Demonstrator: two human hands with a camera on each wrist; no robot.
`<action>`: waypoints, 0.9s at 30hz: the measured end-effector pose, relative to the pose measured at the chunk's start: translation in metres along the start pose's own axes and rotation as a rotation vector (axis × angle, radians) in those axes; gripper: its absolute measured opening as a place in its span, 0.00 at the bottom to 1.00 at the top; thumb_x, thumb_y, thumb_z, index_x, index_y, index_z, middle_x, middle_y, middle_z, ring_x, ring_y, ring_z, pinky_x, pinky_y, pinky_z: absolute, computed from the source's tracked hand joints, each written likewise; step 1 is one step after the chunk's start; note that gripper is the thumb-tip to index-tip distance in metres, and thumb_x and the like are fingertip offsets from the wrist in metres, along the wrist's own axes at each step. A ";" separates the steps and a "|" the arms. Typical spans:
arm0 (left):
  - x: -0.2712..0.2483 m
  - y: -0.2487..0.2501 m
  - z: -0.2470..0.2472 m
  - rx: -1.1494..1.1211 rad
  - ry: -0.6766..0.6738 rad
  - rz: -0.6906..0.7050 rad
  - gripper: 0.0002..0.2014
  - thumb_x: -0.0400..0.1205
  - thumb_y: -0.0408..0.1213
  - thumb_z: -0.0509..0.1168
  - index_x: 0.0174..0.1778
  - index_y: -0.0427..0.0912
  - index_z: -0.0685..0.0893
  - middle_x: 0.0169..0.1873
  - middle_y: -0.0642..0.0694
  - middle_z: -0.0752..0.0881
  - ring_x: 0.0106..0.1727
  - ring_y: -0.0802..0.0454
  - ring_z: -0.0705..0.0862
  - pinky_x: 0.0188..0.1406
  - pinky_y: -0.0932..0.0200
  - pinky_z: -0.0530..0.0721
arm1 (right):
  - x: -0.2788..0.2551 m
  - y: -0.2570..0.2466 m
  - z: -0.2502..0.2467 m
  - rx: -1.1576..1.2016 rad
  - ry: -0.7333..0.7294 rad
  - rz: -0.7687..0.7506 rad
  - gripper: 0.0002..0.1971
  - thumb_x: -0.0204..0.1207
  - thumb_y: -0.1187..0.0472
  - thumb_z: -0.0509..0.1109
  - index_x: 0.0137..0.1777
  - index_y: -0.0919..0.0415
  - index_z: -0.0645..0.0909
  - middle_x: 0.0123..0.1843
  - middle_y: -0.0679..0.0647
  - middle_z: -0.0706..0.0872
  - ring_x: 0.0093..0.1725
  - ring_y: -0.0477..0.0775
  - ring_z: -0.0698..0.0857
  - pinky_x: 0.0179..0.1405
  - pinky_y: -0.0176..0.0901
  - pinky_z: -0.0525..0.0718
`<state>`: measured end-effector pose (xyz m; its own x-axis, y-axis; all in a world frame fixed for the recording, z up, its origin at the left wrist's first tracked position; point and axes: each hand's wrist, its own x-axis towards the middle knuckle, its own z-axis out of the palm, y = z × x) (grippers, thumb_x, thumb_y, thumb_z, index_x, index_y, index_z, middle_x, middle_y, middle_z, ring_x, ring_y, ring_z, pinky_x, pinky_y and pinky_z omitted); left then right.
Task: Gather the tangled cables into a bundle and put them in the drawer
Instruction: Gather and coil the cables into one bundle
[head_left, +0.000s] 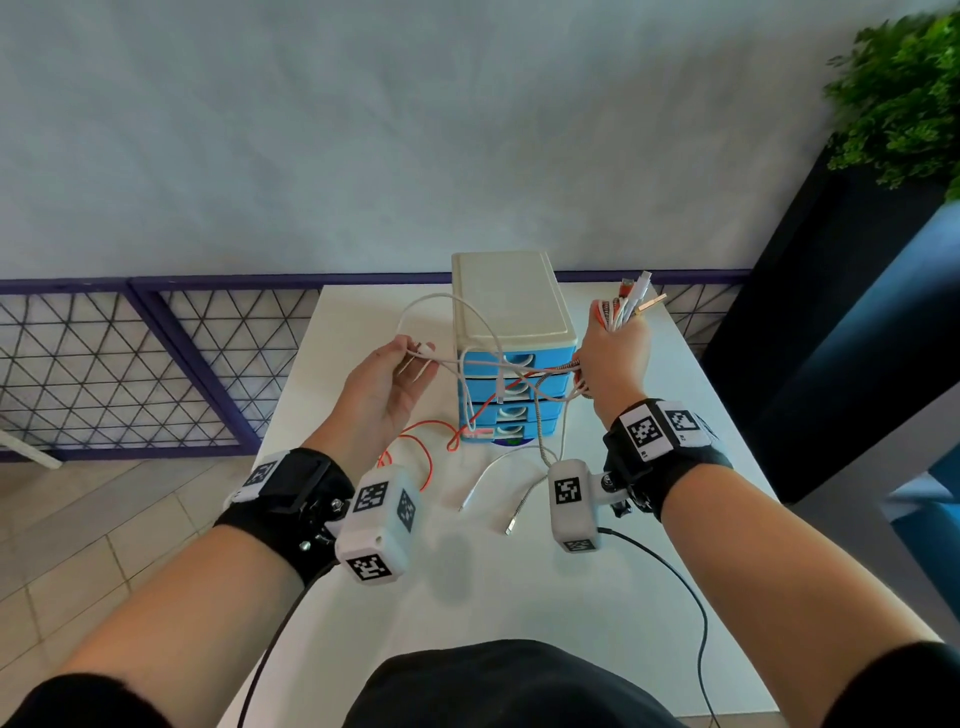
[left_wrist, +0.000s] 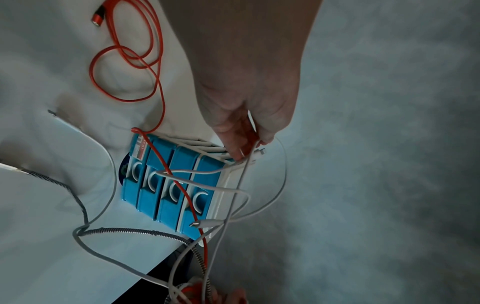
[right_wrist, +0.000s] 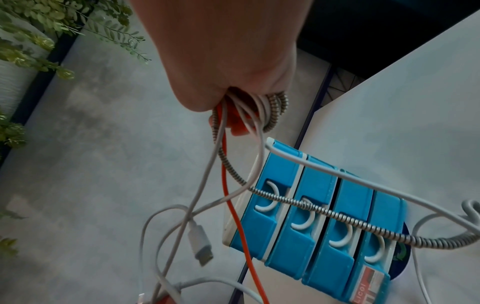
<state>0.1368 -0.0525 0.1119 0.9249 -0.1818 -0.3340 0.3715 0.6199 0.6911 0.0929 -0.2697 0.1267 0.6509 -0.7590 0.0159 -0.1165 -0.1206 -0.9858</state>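
Observation:
My right hand (head_left: 616, 347) is raised beside the right of the drawer unit (head_left: 511, 312) and grips a bundle of cables (right_wrist: 250, 110), their plugs (head_left: 631, 299) sticking out above the fist. My left hand (head_left: 413, 356), palm up at the unit's left, pinches a white cable (left_wrist: 245, 164) near its end. Strands run between both hands across the blue drawer fronts (head_left: 511, 397), which all sit pushed in. An orange cable (head_left: 415, 449), a white cable (head_left: 488, 470) and a braided cable (head_left: 540, 449) trail down onto the white table (head_left: 519, 597).
The table's far edge meets a purple mesh fence (head_left: 156, 364) and a grey wall. A dark planter with a green plant (head_left: 904, 98) stands at the right. The wrist cameras' black leads (head_left: 675, 571) hang over the near part of the table.

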 end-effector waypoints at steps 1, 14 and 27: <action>0.000 -0.001 0.001 0.012 0.015 0.022 0.10 0.85 0.32 0.59 0.39 0.37 0.80 0.37 0.40 0.87 0.42 0.52 0.88 0.52 0.55 0.88 | -0.001 0.000 0.000 0.002 0.001 -0.006 0.13 0.83 0.56 0.61 0.37 0.57 0.71 0.30 0.53 0.74 0.25 0.49 0.75 0.18 0.35 0.74; 0.003 0.000 -0.003 0.094 -0.102 0.067 0.10 0.88 0.33 0.53 0.41 0.41 0.75 0.33 0.46 0.85 0.45 0.49 0.91 0.52 0.51 0.87 | 0.003 -0.006 -0.003 -0.013 -0.009 0.014 0.14 0.83 0.54 0.61 0.35 0.53 0.69 0.30 0.51 0.76 0.24 0.45 0.76 0.22 0.38 0.74; 0.015 -0.005 -0.023 0.026 0.151 -0.063 0.11 0.82 0.21 0.51 0.37 0.39 0.69 0.32 0.40 0.71 0.28 0.49 0.74 0.43 0.46 0.87 | -0.003 -0.007 -0.001 -0.075 -0.061 -0.025 0.10 0.83 0.52 0.62 0.48 0.59 0.75 0.31 0.49 0.77 0.26 0.46 0.78 0.23 0.38 0.75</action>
<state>0.1466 -0.0406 0.0883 0.8777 -0.1013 -0.4683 0.4318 0.5908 0.6815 0.0910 -0.2666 0.1332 0.6987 -0.7148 0.0277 -0.1540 -0.1881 -0.9700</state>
